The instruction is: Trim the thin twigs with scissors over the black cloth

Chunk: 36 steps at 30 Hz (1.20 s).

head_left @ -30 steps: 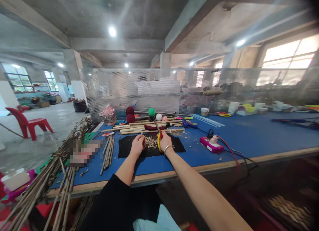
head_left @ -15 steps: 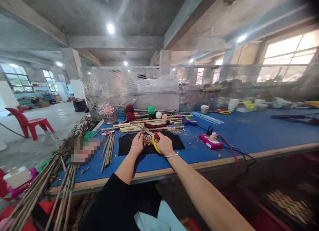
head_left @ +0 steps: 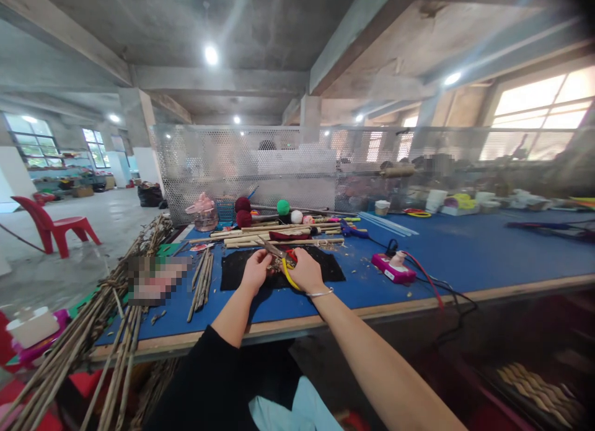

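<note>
My right hand [head_left: 305,270] is closed round the yellow and red handles of a pair of scissors [head_left: 289,271], whose blades point up and to the left. Just left of it, my left hand [head_left: 256,270] has its fingers pinched together near the blades; what they hold is too small to make out. Both hands are over a black cloth [head_left: 235,266] on the blue table [head_left: 344,297]. Small brown pieces lie on the cloth between the hands, partly hidden by the fingers.
Light sticks [head_left: 246,237] and yarn balls [head_left: 283,206] lie behind the cloth. Thin branches [head_left: 105,316] cross the table's left end. A pink power strip [head_left: 393,268] with cables is to the right, near a blue glue gun [head_left: 354,230]. A mesh screen [head_left: 297,164] stands behind.
The scissors' blades have shifted slightly and my right hand has turned a little around the handles. My left hand remains beside them, and the view has moved slightly.
</note>
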Tool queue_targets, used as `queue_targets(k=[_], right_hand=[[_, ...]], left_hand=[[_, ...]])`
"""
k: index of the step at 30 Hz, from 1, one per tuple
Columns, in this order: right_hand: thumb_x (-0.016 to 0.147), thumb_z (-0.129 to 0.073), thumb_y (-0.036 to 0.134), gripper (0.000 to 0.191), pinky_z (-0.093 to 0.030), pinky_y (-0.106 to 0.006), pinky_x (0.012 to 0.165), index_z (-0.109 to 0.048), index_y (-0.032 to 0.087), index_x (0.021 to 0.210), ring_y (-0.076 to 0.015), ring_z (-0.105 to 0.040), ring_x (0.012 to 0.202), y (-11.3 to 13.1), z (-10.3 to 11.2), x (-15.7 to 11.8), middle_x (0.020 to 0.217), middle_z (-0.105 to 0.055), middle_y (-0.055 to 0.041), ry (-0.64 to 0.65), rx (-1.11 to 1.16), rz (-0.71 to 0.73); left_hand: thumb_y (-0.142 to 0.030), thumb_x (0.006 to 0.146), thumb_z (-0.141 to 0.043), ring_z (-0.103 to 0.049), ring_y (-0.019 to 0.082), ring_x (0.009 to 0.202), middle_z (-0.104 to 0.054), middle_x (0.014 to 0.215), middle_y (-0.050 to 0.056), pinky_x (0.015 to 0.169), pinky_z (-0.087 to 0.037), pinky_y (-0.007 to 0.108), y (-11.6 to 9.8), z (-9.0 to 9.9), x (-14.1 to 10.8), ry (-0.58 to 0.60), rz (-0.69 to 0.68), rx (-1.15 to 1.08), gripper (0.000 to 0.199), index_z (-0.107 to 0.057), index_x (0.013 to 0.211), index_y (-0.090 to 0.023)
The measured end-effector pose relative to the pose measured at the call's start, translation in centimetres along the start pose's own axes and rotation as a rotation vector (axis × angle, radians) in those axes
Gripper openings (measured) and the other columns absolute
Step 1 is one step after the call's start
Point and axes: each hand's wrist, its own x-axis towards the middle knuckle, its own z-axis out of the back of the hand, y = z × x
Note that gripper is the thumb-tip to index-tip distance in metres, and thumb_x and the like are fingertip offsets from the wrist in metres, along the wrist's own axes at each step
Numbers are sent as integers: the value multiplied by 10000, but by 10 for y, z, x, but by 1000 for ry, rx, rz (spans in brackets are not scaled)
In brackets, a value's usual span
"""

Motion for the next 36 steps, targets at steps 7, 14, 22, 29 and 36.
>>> queue_targets(k=[7,14,22,29,36], right_hand=[[677,-611,473,425,-356,-269,736,-505,177,963,-200,-492,902,2,5,1,964,-573,-74,5,-20,36],[681,-605,482,439,-333,-301,810,-501,160,961,-231,-470,951,6,10,0,1000,-553,-96,15,-86,67],[764,-518,398,281,-335,-267,728,-508,154,903,-191,-532,832,4,7,2,885,-594,-82,50,-97,99],[774,-495,407,273,-330,-258,710,-511,157,884,-179,-540,807,3,3,2,851,-604,-75,22,-100,88],[764,-489,400,292,-317,-304,749,-506,146,908,-214,-522,860,5,3,1,895,-587,-98,19,-195,93]], left_hand=[[-333,613,-692,-573,123,669,-652,909,86,490,-448,193,4,1,2,-39,-20,110,428,-614,975,-118],[-316,663,-643,-558,107,616,-669,869,68,470,-445,174,2,2,1,49,-94,231,311,-666,898,-114],[-305,689,-622,-562,116,598,-666,755,49,474,-470,186,3,1,-2,85,-93,243,259,-682,858,-118],[-313,683,-628,-533,96,545,-641,699,35,462,-470,189,5,1,-2,63,-97,240,251,-669,827,-111],[-339,694,-610,-530,89,502,-622,640,23,436,-452,184,7,6,-3,100,-85,274,224,-646,725,-120]])
